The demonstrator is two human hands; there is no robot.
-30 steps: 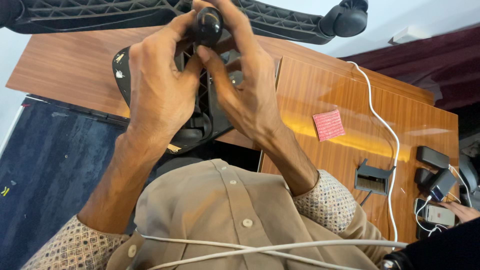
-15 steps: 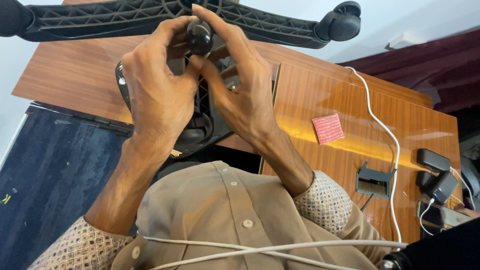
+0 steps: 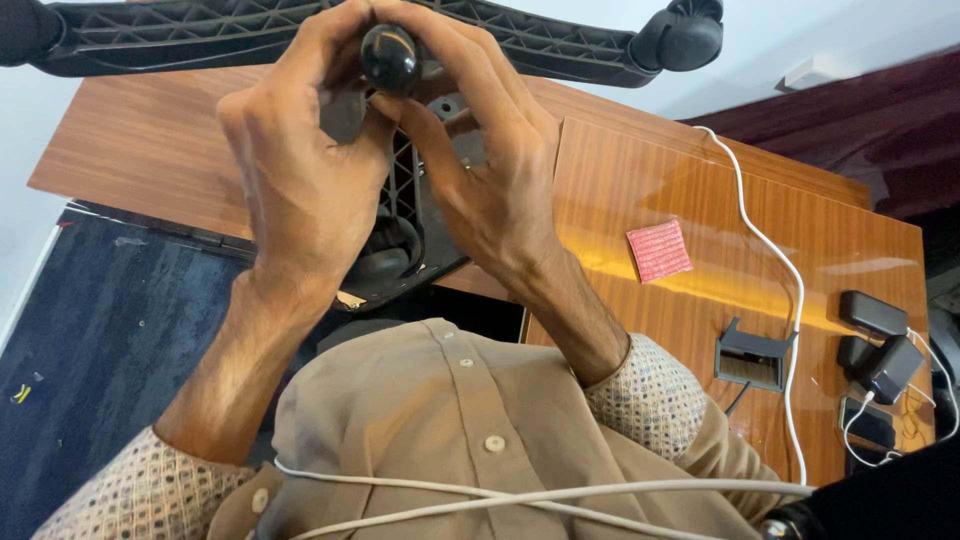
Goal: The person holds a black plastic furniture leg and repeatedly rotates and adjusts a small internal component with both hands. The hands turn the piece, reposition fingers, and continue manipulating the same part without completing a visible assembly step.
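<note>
Wooden desk (image 3: 150,160) with a small red textured square (image 3: 659,250) lying flat on it. A white cable (image 3: 770,250) runs past a rectangular cable port (image 3: 751,355). Black power adapters (image 3: 878,340) sit near the desk's edge. Dark blue carpet (image 3: 90,330) beside the desk.

Bare bench (image 3: 620,210) is lying open right of the hands — only a red pad (image 3: 659,250) and white cable (image 3: 775,255) are interrupting it.

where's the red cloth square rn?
In the head view, the red cloth square lies flat on the wooden desk, to the right of the right hand, just left of the white cable and above the black cable port.
</note>
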